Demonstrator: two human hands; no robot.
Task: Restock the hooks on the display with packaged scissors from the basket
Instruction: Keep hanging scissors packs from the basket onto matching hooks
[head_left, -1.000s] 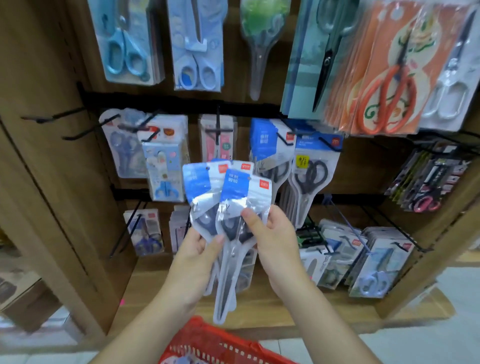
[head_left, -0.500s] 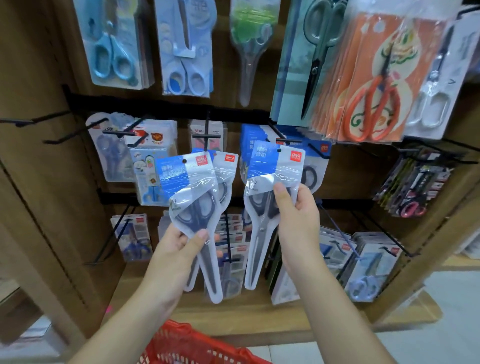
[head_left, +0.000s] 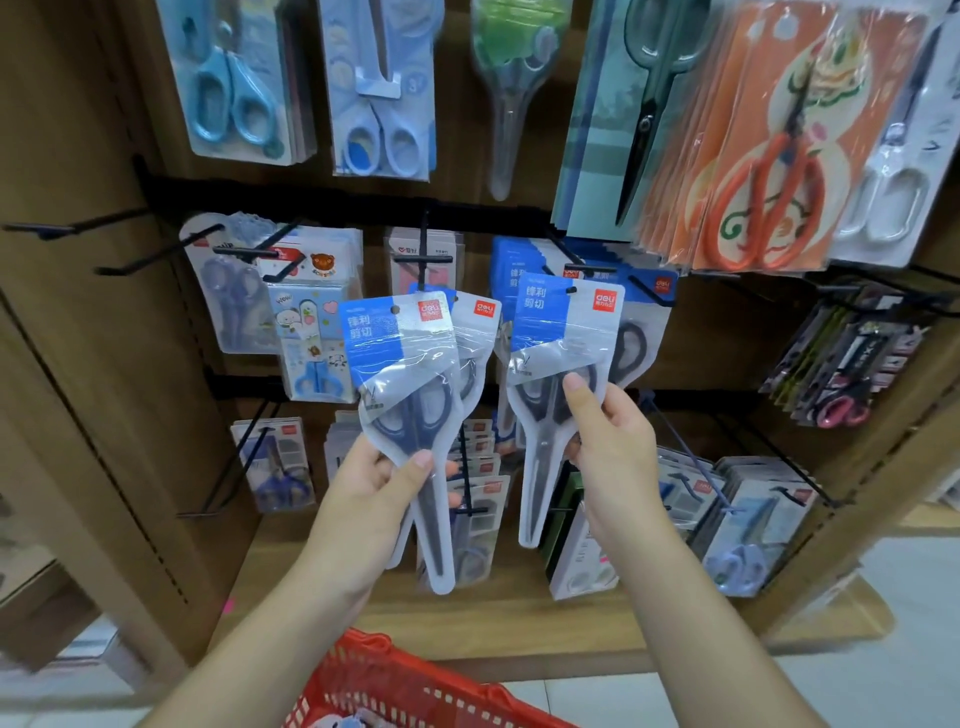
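My left hand (head_left: 382, 486) grips two stacked packs of dark-handled scissors (head_left: 410, 384), each with a blue and white header. My right hand (head_left: 610, 447) pinches a single matching pack (head_left: 558, 364), held up in front of the hook (head_left: 576, 260) that carries the same blue packs. The pack's top hole sits just below that hook's tip. The red basket (head_left: 395, 686) is at the bottom of the view, below my arms.
The wooden display holds several rows of black hooks with other scissor packs: light blue ones (head_left: 234, 88) at upper left, orange ones (head_left: 769, 156) at upper right. Two bare hooks (head_left: 104, 249) stick out at the left. Low packs (head_left: 748, 525) hang at the bottom right.
My right hand pulled one pack off the stack and carried it up and right toward the blue-pack hook. My left hand kept the other two and drifted slightly left.
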